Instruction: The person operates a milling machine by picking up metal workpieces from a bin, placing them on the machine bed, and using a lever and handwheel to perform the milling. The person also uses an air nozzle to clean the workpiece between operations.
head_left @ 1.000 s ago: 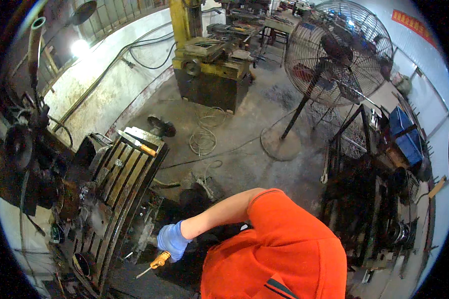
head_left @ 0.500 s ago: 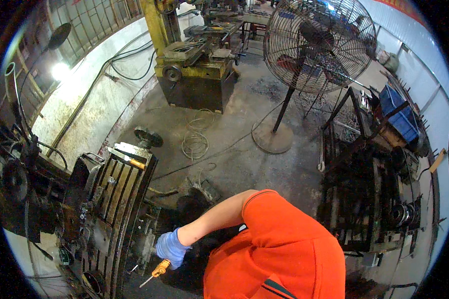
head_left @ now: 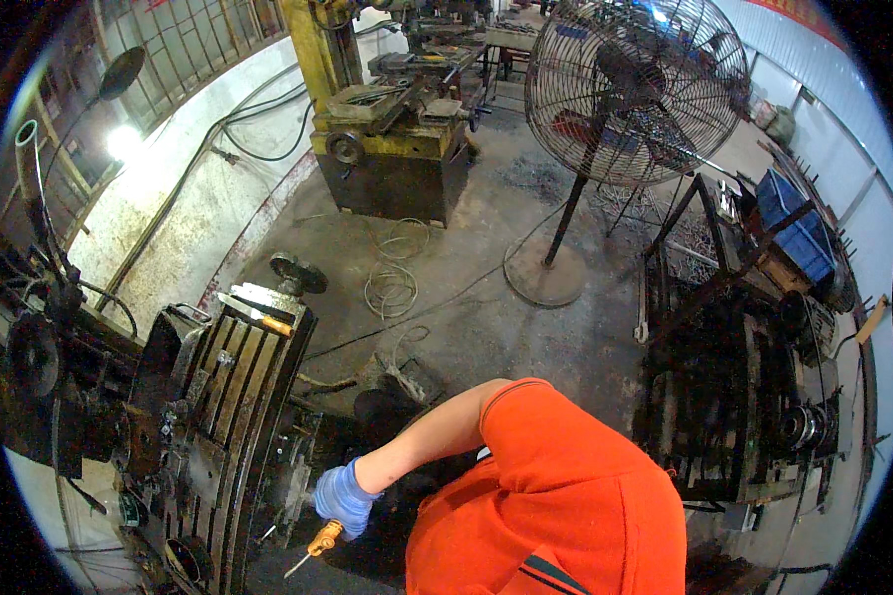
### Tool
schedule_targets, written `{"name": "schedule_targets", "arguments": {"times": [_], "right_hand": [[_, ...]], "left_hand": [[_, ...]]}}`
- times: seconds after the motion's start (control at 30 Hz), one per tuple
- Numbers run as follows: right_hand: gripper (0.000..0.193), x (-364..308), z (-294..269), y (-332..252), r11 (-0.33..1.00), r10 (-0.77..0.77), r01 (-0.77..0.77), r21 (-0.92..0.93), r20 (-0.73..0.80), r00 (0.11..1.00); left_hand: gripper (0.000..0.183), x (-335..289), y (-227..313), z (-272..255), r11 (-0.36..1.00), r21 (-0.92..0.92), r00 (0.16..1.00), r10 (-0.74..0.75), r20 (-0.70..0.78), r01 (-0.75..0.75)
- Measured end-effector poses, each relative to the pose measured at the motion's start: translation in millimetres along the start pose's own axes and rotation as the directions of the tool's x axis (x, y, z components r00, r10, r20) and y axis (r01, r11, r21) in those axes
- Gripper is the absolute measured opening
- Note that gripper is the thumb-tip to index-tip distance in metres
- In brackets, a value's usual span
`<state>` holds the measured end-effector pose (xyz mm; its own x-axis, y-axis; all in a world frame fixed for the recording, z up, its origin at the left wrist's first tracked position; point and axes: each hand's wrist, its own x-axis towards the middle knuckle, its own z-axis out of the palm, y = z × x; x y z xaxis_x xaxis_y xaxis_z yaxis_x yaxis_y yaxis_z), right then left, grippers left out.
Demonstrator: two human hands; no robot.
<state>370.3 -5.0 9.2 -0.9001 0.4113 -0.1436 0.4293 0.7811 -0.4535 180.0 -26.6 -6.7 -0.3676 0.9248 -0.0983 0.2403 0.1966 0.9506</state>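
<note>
A slim screwdriver with an amber-yellow handle and a thin pale metal shaft (head_left: pixel 324 538) is at 7 o'clock, its shaft angled down and left, the tip hard to make out against the dark below. Its handle sits in the right hand, in a blue knitted glove (head_left: pixel 345 501); the fingers are closed around it, though the back of the glove hides most of them and the upper end of the handle. The left hand is out of sight. At 5 o'clock the bright orange short-sleeved shirt (head_left: pixel 575 496) is cut off by the lower edge and covers whatever lies beneath. At 8 o'clock, near the glove, runs a long grimy metal machine table with parallel slots (head_left: pixel 236 397); on its far end, at 9 o'clock, lies a flat tool with an orange handle (head_left: pixel 276 325), its kind unclear. A yellow-and-black machine (head_left: pixel 392 159) stands at 11 o'clock, its top cropped. Between 1 and 2 o'clock a large black wire-caged fan (head_left: pixel 640 89) partly screens the clutter behind it.
</note>
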Motion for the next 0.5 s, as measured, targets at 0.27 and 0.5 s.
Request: {"name": "schedule_targets", "arguments": {"times": [0.27,0.5], "right_hand": [[0.035,4.8,5.6,2.9,0.999,0.012,-0.012,0.032,0.012,1.0],[0.035,7.7,-2.6,4.5,0.995,0.067,-0.073,0.065,0.094,0.993]], "left_hand": [[0.045,-18.4,5.3,-45.0,0.995,-0.092,0.984,-0.039,-0.172,0.023],[0.046,-145.4,-11.3,-204.0,0.924,-0.383,0.705,-0.27,-0.656,-0.003]]}}
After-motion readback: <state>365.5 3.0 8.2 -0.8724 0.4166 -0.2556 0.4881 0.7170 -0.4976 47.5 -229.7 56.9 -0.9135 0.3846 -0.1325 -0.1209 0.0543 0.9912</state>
